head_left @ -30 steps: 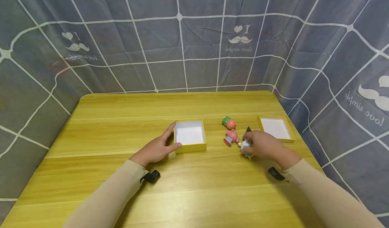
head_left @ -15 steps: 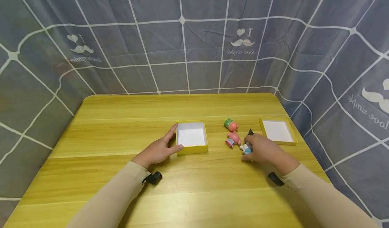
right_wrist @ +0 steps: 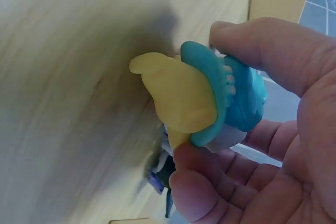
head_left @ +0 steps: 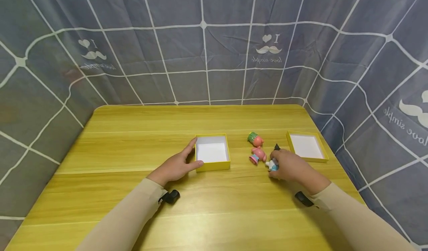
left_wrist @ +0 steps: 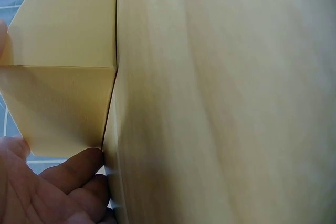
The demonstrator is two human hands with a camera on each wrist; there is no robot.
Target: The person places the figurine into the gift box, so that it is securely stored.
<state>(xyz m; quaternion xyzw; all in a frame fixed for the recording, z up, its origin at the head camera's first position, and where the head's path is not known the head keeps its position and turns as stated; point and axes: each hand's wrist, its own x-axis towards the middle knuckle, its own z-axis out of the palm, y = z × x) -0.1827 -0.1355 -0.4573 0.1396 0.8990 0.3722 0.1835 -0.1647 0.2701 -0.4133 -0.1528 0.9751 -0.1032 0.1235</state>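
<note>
My left hand holds the left side of a small yellow box with a white inside, thumb at its near corner. In the left wrist view, my fingers touch the outside of the box wall. My right hand pinches a small toy figurine with a yellow lower part, a teal rim and a teal piece above, between thumb and fingers. Just behind it lies a dark figurine, mostly hidden by the hand. Two pink figurines lie to the left, one with a green part, one with a blue-and-pink skirt.
A shallow yellow box lid, white inside, lies at the right beyond my right hand. All of this is on a wood-grain table. A grey curtain with white grid lines hangs behind and at the sides.
My right hand's grip on the figurine has shifted slightly, and its yellow part no longer shows in the head view. The left hand stays at the box. The head view has tilted slightly.
</note>
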